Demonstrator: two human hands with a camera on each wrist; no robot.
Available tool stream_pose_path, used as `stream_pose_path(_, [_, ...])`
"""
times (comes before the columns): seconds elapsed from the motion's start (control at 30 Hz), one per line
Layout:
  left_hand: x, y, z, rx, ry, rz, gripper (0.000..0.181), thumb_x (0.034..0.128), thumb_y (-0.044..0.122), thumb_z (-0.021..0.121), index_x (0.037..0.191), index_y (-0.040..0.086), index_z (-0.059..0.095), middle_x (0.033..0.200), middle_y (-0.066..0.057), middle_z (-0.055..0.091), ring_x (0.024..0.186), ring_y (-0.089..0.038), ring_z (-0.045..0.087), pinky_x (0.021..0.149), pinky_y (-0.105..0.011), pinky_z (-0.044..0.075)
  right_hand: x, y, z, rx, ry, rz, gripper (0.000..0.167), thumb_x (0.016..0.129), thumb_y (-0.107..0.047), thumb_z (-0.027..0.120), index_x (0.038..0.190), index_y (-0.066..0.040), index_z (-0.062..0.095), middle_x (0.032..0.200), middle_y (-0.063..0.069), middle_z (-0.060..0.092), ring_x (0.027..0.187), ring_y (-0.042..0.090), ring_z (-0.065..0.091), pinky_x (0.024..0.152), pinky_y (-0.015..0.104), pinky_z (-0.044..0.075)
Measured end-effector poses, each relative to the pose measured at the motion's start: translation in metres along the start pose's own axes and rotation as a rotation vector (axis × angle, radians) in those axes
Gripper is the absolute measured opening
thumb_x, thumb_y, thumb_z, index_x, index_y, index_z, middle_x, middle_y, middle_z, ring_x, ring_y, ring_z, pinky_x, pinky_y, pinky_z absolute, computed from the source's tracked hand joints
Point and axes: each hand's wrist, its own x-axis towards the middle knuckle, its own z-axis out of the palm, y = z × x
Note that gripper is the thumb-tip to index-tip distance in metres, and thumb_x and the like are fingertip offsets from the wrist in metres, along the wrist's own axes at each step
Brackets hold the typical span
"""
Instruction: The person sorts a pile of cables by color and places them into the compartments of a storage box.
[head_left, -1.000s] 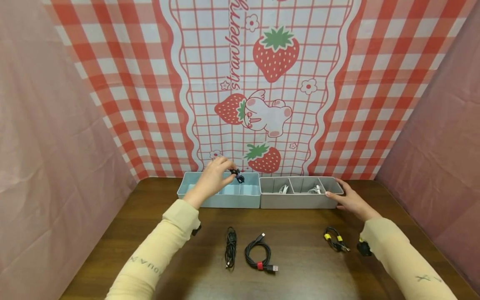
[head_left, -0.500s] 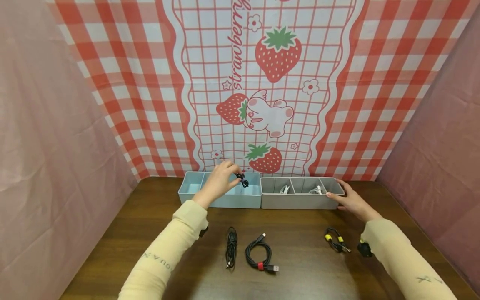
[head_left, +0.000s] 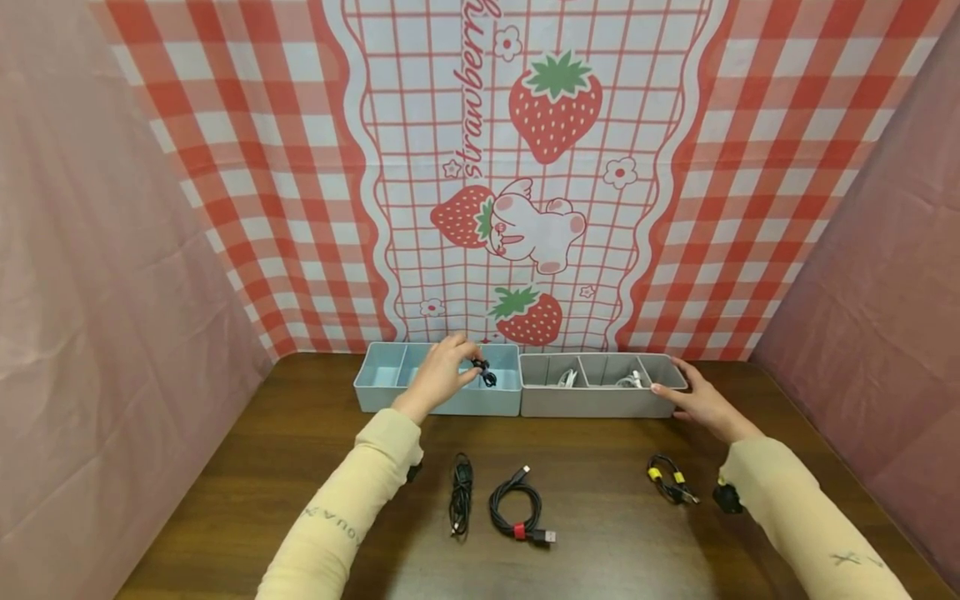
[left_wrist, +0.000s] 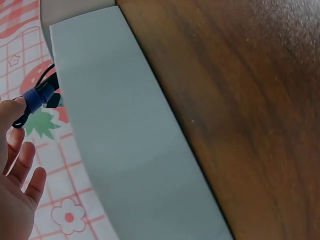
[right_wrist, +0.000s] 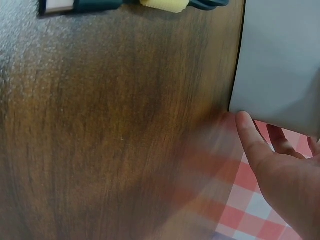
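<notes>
A dark cable (head_left: 487, 376) is pinched between the thumb and a finger of the left hand (head_left: 441, 372), while its other fingers are left loosely apart; at the opening of the right compartment of the blue box (head_left: 476, 405) it is held. By the blue band (left_wrist: 34, 99) the loops are probably kept compact. The end of the gray box (head_left: 592, 404) is clasped by the right hand (head_left: 703, 403), its fingers spread, presumably for steadiness. White cables (head_left: 567, 379) are placed inside separate compartments there. On the surface (head_left: 607, 546), three black cables (head_left: 462, 495) are laid well apart, perhaps against tangling.
</notes>
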Motion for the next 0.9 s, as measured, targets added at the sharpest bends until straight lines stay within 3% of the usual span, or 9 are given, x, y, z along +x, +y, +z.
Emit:
stream_pose_path(0.2, [-0.002, -0.002, 0.011, -0.020, -0.020, -0.032, 0.017, 0.0846, 0.021, 0.071, 0.099, 0.014, 0.066, 0.099, -0.001, 0.059, 0.095, -0.020, 0.056, 0.087, -0.040, 0.043, -0.001, 0.000, 0.000, 0.002, 0.004, -0.004, 0.094, 0.092, -0.046, 0.055, 0.151, -0.009, -0.008, 0.150, 0.035, 0.002, 0.129, 0.052, 0.030, 0.094, 0.056, 0.042])
stream_pose_path(0.4, [-0.004, -0.005, 0.020, -0.003, -0.021, -0.022, 0.017, 0.0847, 0.021, 0.071, 0.099, 0.015, 0.065, 0.100, -0.002, 0.059, 0.096, -0.020, 0.056, 0.087, -0.041, 0.042, -0.001, 0.001, 0.000, -0.002, 0.006, -0.002, 0.094, 0.092, -0.046, 0.055, 0.151, -0.009, -0.008, 0.150, 0.035, 0.002, 0.129, 0.052, 0.030, 0.093, 0.055, 0.043])
stream_pose_path(0.9, [-0.002, -0.006, 0.029, 0.050, -0.057, -0.056, 0.019, 0.0856, 0.026, 0.070, 0.101, 0.016, 0.068, 0.097, -0.001, 0.059, 0.096, -0.020, 0.056, 0.084, -0.040, 0.043, -0.001, 0.000, 0.001, -0.004, 0.000, -0.001, 0.093, 0.093, -0.044, 0.055, 0.151, -0.009, -0.009, 0.151, 0.034, 0.000, 0.129, 0.053, 0.029, 0.094, 0.056, 0.042])
